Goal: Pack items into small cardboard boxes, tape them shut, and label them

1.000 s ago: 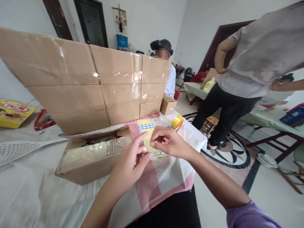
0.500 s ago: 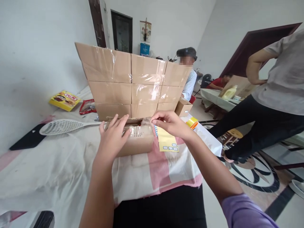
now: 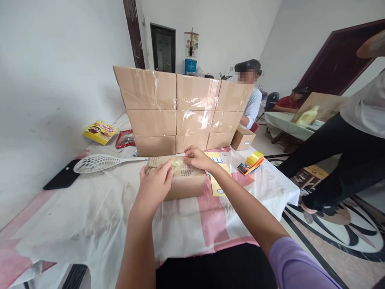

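A low cardboard box (image 3: 185,189) sits on the pink-and-white tablecloth (image 3: 105,216), just in front of a tall block of taped brown cartons (image 3: 192,120); its top is covered over, so what it contains cannot be seen. A smaller carton (image 3: 242,139) stands beside the right end of that block, its contents hidden too. To the left of the block lie a yellow snack box (image 3: 100,131) and a red packet (image 3: 125,138), and on the far table a pale yellow jug (image 3: 308,115) stands upright.

The left hand (image 3: 156,180) rests over the left end of the box, fingers slightly spread on the top, thumb apart from them, clasping nothing. The right hand (image 3: 198,157) is bent over the top towards its right side, fingertips close together and down at the surface; whether they pinch anything cannot be told.

The box is plain brown, longer than it is deep, with a smooth front face and rows of small dark marks on top, where a shiny, yellowish clear patch catches the light between the hands. Yellow printed paper (image 3: 215,186) lies just beside its right end, and an orange tape dispenser (image 3: 254,161) farther right
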Demonstrator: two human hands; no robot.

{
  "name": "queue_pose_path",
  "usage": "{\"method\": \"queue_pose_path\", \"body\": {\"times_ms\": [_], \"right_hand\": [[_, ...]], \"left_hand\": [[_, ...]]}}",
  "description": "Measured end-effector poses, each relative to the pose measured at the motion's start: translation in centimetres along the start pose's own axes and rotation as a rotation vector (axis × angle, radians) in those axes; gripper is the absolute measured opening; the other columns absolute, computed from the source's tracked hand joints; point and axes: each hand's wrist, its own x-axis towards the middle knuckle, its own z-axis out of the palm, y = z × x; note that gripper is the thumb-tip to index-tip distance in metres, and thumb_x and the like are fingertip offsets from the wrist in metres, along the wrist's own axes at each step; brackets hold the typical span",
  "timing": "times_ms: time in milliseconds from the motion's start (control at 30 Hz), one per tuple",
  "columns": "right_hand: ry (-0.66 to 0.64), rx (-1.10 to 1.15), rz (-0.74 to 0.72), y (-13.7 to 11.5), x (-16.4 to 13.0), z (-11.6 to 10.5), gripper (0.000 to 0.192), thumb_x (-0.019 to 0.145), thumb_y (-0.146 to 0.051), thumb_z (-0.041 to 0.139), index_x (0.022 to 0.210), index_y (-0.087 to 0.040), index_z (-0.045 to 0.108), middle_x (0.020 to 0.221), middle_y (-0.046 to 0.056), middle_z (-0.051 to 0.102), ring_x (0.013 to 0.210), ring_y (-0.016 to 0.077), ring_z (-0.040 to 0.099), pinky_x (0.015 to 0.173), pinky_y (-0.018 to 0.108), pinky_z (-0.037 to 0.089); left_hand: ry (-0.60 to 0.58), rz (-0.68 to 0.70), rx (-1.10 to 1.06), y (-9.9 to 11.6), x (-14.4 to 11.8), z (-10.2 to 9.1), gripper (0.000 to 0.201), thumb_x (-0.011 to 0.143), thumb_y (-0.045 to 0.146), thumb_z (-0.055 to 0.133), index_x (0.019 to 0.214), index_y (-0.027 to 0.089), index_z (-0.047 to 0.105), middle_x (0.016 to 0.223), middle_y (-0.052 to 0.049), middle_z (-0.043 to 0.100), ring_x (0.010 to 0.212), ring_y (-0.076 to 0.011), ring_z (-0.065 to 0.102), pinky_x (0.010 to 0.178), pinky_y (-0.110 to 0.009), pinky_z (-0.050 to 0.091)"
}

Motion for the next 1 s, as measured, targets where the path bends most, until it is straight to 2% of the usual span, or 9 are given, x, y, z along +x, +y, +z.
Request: {"method": "queue_pose_path", "body": {"times_ms": [133,333,433,533,600,700,800,933,1000], "right_hand": [[-0.008,-0.025,-0.034,0.4,0.0,0.1,0.009,0.08,-0.023,0.072,0.075,-0.018,0.069,0.117,0.009,0.058,0.117,0.0252,0.055,0.109,0.043,0.039],[-0.055,-0.053,-0.04,0.1,0.1,0.0,0.009,0.077,-0.021,0.076,0.077,-0.018,0.068,0.113,0.008,0.058,0.117,0.0237,0.057,0.109,0.04,0.039],[-0.06,-0.069,-0.003,-0.2,0.0,0.0,0.013,0.075,-0.022,0.079,0.076,-0.016,0.068,0.121,0.011,0.053,0.127,0.0262,0.053,0.107,0.037,0.043],[-0.029,-0.094,0.025,-0.8,-0.3,-0.1,0.017,0.074,-0.024,0.08,0.074,-0.016,0.065,0.129,0.014,0.05,0.14,0.0295,0.043,0.106,0.036,0.044],[0.036,-0.144,0.097,-1.3,-0.4,-0.3,0.028,0.069,-0.028,0.085,0.081,-0.016,0.063,0.134,0.017,0.047,0.14,0.0354,0.04,0.106,0.042,0.044],[0.125,-0.236,0.306,-1.5,-0.4,-0.8,0.057,0.054,-0.037,0.093,0.095,-0.015,0.059,0.134,0.021,0.048,0.131,0.0436,0.045,0.102,0.052,0.043],[0.169,-0.193,0.385,-0.8,0.0,-0.9,0.056,0.058,-0.044,0.091,0.095,-0.018,0.058,0.12,0.017,0.059,0.117,0.0368,0.055,0.098,0.047,0.046],[0.152,0.136,0.387,0.8,-0.5,-0.7,0.042,0.073,-0.052,0.079,0.088,-0.017,0.061,0.095,0.008,0.068,0.098,0.0267,0.064,0.087,0.036,0.05],[0.13,0.231,0.367,1.7,-1.9,-0.6,0.042,0.083,-0.056,0.067,0.098,-0.017,0.065,0.102,0.008,0.071,0.101,0.0248,0.066,0.087,0.034,0.052]], "left_hand": [[-0.013,0.08,0.064,0.5,-0.3,0.6,0.042,0.104,0.039,0.037,0.139,0.038,0.06,0.15,-0.007,0.059,0.145,-0.0321,0.047,0.118,-0.072,0.012],[0.025,0.096,0.172,1.0,-0.5,1.6,0.037,0.102,0.042,0.044,0.128,0.037,0.069,0.151,-0.01,0.056,0.145,-0.0358,0.045,0.115,-0.077,0.018],[0.011,0.093,0.19,1.3,-0.5,1.6,0.036,0.102,0.041,0.045,0.127,0.036,0.07,0.153,-0.008,0.054,0.144,-0.0366,0.045,0.115,-0.077,0.019],[-0.01,0.09,0.187,1.6,-0.6,1.4,0.036,0.102,0.037,0.044,0.127,0.035,0.07,0.156,-0.005,0.052,0.144,-0.0365,0.046,0.115,-0.079,0.018],[-0.027,0.088,0.18,1.7,-0.5,1.4,0.036,0.102,0.035,0.044,0.128,0.035,0.069,0.157,-0.004,0.051,0.144,-0.0367,0.045,0.115,-0.08,0.016],[-0.021,0.089,0.174,1.7,-0.3,1.6,0.036,0.101,0.032,0.045,0.128,0.036,0.068,0.155,-0.002,0.052,0.145,-0.0368,0.045,0.115,-0.08,0.016],[0.0,0.152,0.167,1.8,0.1,2.0,0.037,0.099,0.024,0.047,0.127,0.036,0.068,0.148,-0.002,0.06,0.144,-0.0343,0.047,0.118,-0.077,0.014],[-0.02,0.26,0.129,2.2,0.5,2.4,0.04,0.097,0.019,0.046,0.128,0.033,0.069,0.139,-0.004,0.068,0.139,-0.0311,0.054,0.12,-0.072,0.016],[-0.001,0.289,0.11,2.3,0.5,2.5,0.045,0.098,0.017,0.042,0.133,0.033,0.065,0.139,-0.005,0.068,0.135,-0.0296,0.057,0.12,-0.07,0.017]]}}
